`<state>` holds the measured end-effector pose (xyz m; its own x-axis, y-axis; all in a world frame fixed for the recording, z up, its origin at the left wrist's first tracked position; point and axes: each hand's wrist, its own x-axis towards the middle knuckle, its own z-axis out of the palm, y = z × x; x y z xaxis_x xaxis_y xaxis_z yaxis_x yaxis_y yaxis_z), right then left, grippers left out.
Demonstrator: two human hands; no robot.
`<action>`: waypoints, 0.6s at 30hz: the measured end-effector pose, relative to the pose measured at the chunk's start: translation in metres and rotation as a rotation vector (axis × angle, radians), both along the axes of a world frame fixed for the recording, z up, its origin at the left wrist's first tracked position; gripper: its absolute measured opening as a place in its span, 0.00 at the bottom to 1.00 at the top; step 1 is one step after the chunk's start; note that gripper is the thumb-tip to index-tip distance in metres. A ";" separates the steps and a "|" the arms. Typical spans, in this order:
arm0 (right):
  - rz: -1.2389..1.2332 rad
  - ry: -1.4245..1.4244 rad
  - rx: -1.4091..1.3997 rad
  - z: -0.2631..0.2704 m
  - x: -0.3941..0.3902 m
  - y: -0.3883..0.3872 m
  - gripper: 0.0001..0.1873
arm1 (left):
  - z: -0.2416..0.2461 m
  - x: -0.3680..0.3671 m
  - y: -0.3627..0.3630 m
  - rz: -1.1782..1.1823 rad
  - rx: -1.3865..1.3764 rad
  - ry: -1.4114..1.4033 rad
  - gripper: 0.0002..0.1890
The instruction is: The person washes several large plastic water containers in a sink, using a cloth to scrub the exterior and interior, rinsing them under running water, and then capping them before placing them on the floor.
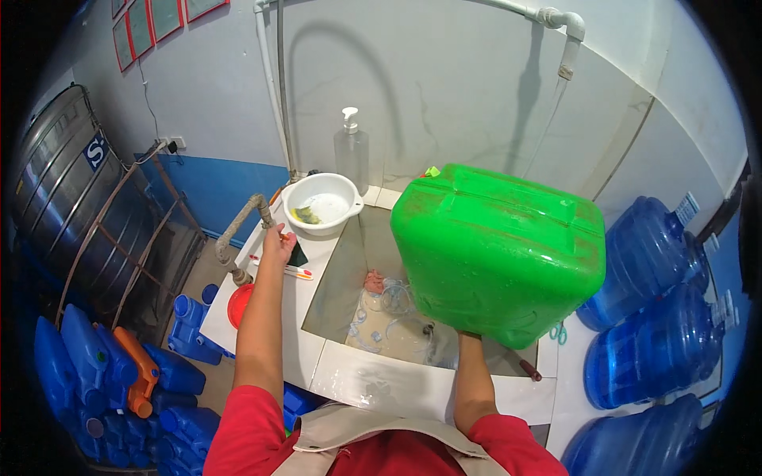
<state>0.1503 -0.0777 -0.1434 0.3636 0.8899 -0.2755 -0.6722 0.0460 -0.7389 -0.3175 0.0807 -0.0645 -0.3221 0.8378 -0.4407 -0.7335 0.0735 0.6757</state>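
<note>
A large wet green plastic container (494,250) is tilted over the tiled sink basin (333,297). My right hand (469,337) reaches under its near lower side and bears it; the fingers are hidden. On the left ledge, my left hand (281,240) has its fingers curled around a small orange thing, next to a worn pipe (238,229). Just beside that hand lies a dark green scouring pad (298,256). Toothbrush-like brushes (297,272) rest nearer to me. Behind the hand stands a white plastic basin (331,202) with a yellow-green sponge (306,215) inside.
Thin water falls from a wall pipe (565,65) behind the container. A pump bottle (352,154) stands at the back. Several blue water bottles (643,351) line the right. Scissors (558,334) and a brown handle (530,370) lie nearby. Blue jerrycans (83,351) and a steel tank (59,190) are left.
</note>
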 end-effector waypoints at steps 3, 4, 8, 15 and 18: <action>-0.017 -0.012 -0.003 -0.002 0.005 -0.005 0.17 | 0.027 -0.009 0.007 0.002 0.127 -0.148 0.07; 0.000 -0.006 -0.001 -0.001 0.000 -0.004 0.17 | 0.041 -0.025 0.010 0.064 0.164 -0.171 0.08; -0.030 -0.017 -0.010 -0.005 0.008 -0.009 0.17 | 0.079 -0.015 0.003 0.123 0.130 -0.199 0.07; -0.031 -0.024 -0.007 -0.002 0.003 -0.008 0.17 | 0.059 -0.016 -0.004 -0.002 0.165 0.081 0.07; -0.038 -0.025 -0.009 -0.002 0.004 -0.009 0.16 | 0.060 -0.012 -0.009 -0.001 0.146 0.252 0.09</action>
